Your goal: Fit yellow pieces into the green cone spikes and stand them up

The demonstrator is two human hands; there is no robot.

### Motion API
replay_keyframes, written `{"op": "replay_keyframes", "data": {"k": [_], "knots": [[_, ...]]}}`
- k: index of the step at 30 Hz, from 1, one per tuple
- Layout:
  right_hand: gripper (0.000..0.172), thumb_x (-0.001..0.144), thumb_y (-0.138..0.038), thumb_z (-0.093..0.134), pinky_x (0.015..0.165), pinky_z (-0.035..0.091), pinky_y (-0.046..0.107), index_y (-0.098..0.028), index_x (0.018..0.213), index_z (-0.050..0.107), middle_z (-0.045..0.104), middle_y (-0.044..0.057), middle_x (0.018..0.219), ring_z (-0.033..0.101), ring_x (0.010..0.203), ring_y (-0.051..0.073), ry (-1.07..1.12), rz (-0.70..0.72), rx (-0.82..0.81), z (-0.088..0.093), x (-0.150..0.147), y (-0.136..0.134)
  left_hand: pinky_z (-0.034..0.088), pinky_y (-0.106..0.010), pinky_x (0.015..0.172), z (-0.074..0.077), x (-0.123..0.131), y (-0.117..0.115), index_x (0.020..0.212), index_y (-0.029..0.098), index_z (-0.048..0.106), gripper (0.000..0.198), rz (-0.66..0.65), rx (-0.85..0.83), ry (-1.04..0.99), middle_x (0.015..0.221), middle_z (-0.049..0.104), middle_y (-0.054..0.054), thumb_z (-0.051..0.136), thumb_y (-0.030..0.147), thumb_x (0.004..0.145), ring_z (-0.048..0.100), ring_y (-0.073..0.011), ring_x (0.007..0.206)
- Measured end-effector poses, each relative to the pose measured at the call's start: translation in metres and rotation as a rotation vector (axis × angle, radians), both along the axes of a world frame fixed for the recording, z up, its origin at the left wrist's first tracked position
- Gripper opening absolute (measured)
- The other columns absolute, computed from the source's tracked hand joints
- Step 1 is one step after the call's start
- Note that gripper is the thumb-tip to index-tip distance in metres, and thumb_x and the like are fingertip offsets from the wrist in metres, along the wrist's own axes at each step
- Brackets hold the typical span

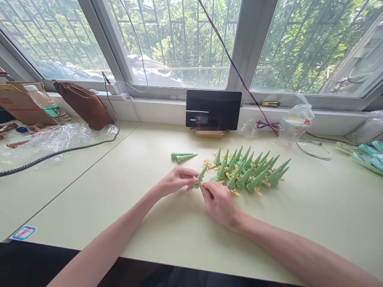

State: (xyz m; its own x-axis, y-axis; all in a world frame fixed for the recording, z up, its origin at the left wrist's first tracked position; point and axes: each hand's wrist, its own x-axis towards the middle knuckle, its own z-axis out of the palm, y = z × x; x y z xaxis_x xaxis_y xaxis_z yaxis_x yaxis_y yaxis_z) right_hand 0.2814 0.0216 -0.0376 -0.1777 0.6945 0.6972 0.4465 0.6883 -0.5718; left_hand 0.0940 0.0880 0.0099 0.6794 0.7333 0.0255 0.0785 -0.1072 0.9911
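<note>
Between the thumb and fingers of my left hand (pixel 178 180) is a green cone-shaped piece (pixel 202 173), its tip pointing up and to the right. My right hand (pixel 220 202) pinches a small yellow part (pixel 201 183) against the base of that cone. Just right of my hands stand several green cones with yellow parts at their bases (pixel 249 169), packed close together. Loose small yellow parts (pixel 208 163) lie at the left end of this group. Beyond my left hand, two green cones (pixel 184 156) lie on their sides.
A dark tablet (pixel 214 109) leans at the back of the pale table (pixel 161 239). At left are a brown pouch (pixel 85 104), a plastic bottle (pixel 48 104) and a black cable (pixel 68 150). A bagged cup (pixel 295 123) and coiled white cable (pixel 314 149) sit back right.
</note>
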Motion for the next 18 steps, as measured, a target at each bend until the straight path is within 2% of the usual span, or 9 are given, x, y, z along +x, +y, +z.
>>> {"op": "replay_keyframes", "data": {"k": [4, 11, 18], "knots": [[0.023, 0.098, -0.016, 0.047, 0.051, 0.033, 0.023, -0.020, 0.076, 0.052, 0.049, -0.003, 0.064, 0.039, 0.052, 0.009, 0.042, 0.006, -0.032, 0.0032, 0.0007, -0.0016, 0.050, -0.023, 0.054, -0.0011, 0.0004, 0.0000, 0.098, 0.013, 0.080, 0.026, 0.008, 0.041, -0.038, 0.081, 0.064, -0.007, 0.075, 0.034, 0.084, 0.054, -0.0098, 0.060], [0.020, 0.098, -0.024, 0.049, 0.048, 0.038, 0.022, -0.020, 0.079, 0.055, 0.054, -0.002, 0.063, 0.046, 0.052, 0.010, 0.175, 0.056, -0.203, 0.0067, 0.0010, -0.0034, 0.053, -0.023, 0.054, -0.0022, 0.0010, -0.0001, 0.096, 0.017, 0.082, 0.018, 0.004, 0.063, -0.124, 0.093, 0.066, -0.010, 0.077, 0.027, 0.082, 0.057, -0.0107, 0.064], [0.019, 0.097, -0.022, 0.049, 0.048, 0.037, 0.022, -0.020, 0.078, 0.052, 0.050, -0.003, 0.061, 0.042, 0.050, 0.010, 0.165, 0.057, -0.172, 0.0062, 0.0009, -0.0028, 0.053, -0.024, 0.054, -0.0024, 0.0009, -0.0005, 0.099, 0.018, 0.081, 0.019, 0.001, 0.074, -0.133, 0.092, 0.066, -0.010, 0.076, 0.027, 0.083, 0.057, -0.0095, 0.061]]}}
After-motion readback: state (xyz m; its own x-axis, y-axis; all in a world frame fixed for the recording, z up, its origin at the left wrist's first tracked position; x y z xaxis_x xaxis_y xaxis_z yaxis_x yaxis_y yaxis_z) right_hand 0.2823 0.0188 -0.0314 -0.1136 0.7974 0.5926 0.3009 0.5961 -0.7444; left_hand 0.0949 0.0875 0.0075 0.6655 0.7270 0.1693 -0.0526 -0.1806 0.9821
